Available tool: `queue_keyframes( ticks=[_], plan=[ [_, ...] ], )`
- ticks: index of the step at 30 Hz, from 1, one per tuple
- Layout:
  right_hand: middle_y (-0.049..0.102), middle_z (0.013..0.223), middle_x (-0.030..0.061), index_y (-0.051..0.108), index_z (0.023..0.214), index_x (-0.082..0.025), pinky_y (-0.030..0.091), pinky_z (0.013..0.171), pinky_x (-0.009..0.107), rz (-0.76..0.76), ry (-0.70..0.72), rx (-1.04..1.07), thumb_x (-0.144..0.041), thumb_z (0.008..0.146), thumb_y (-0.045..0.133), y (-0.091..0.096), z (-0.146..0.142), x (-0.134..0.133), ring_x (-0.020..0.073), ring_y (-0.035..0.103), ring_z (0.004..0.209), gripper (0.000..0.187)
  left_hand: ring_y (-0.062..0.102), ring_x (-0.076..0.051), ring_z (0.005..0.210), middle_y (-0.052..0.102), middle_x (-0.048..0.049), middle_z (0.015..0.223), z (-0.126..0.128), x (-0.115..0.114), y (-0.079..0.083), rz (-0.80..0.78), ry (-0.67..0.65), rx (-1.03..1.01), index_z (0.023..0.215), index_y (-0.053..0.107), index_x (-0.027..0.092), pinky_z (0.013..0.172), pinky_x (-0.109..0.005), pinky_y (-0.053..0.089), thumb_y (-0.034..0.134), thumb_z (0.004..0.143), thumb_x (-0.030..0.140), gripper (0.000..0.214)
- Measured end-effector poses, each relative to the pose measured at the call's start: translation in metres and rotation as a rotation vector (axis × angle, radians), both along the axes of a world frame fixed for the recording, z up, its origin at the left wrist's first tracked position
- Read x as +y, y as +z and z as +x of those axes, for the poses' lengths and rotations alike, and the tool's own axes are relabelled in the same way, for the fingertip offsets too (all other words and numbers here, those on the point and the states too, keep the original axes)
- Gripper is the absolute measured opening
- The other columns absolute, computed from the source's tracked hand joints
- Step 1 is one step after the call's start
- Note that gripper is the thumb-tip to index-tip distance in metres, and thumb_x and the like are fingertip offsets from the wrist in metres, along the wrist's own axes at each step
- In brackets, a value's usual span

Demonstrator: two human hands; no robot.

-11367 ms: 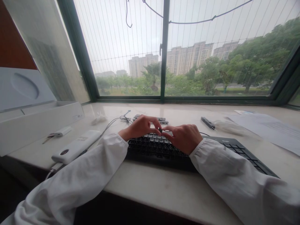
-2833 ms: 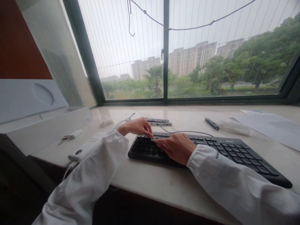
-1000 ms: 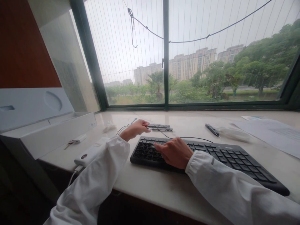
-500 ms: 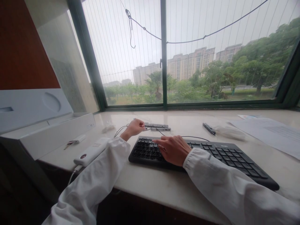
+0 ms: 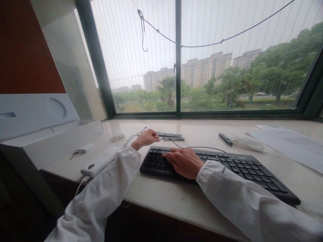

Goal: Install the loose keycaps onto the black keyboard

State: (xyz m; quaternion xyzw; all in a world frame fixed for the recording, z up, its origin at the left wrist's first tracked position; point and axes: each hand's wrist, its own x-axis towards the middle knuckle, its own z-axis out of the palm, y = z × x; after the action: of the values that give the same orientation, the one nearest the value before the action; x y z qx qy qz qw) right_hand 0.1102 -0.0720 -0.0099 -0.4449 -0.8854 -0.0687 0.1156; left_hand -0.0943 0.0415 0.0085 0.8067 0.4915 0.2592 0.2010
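A black keyboard (image 5: 242, 168) lies on the pale stone sill, its thin cable (image 5: 199, 147) curving behind it. My right hand (image 5: 183, 161) rests flat on the keyboard's left half, fingers stretched over the keys. My left hand (image 5: 147, 137) reaches behind the keyboard to the left end of a short row of dark loose keycaps (image 5: 173, 136). Its fingers are curled together in a pinch there, and what they hold is hidden. Both arms wear white sleeves.
A white power bank (image 5: 99, 162) with a cable lies left of the keyboard, beside a small white device with a key (image 5: 83, 149). An open white box (image 5: 50, 144) stands far left. A black stick (image 5: 225, 139), a plastic bag (image 5: 248, 143) and papers (image 5: 290, 143) lie to the right.
My left hand has left the keyboard and gone back to the row of loose keycaps. My right hand has stayed on the keys, shifting slightly.
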Motion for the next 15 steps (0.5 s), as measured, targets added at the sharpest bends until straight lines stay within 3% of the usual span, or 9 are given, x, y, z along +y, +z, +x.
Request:
queue_keyframes(
  ticks=[3,6,11,15],
  plan=[
    [0.068,0.107,0.0037,0.055,0.127,-0.034,0.041,0.065,0.028,0.048,-0.042,0.014,-0.03,0.095,0.03,0.003,0.004,0.003,0.0172,0.065,0.085,0.04,0.029,-0.008,0.051,0.032,0.0065,0.049,-0.001,-0.002,0.003,-0.003,-0.029,-0.017,0.051,0.034,0.018,0.052,-0.023,0.023,0.066,0.066,0.039,0.041],
    [0.069,0.108,0.0043,0.057,0.123,-0.031,0.042,0.066,0.028,0.118,-0.125,0.062,-0.032,0.096,0.027,0.008,0.013,0.008,0.0178,0.066,0.086,0.041,0.028,-0.008,0.052,0.032,0.0065,0.052,-0.001,-0.007,0.009,-0.016,-0.167,0.003,0.053,0.044,0.016,0.051,-0.023,0.021,0.071,0.064,0.045,0.041],
    [0.072,0.102,0.0036,0.066,0.11,-0.029,0.042,0.067,0.029,0.185,-0.224,0.083,-0.031,0.094,0.032,0.012,0.028,0.016,0.0195,0.066,0.087,0.037,0.021,-0.009,0.051,0.023,0.0069,0.056,0.002,-0.02,0.018,-0.086,-0.488,0.17,0.083,0.072,0.018,0.049,-0.025,0.016,0.074,0.063,0.05,0.038],
    [0.072,0.1,0.0036,0.066,0.109,-0.03,0.042,0.068,0.029,0.168,-0.238,0.044,-0.03,0.093,0.035,0.01,0.028,0.016,0.0198,0.067,0.085,0.035,0.02,-0.009,0.05,0.024,0.0061,0.054,0.004,-0.023,0.016,-0.116,-0.55,0.27,0.089,0.077,0.022,0.047,-0.026,0.016,0.072,0.066,0.05,0.037]
  ],
)
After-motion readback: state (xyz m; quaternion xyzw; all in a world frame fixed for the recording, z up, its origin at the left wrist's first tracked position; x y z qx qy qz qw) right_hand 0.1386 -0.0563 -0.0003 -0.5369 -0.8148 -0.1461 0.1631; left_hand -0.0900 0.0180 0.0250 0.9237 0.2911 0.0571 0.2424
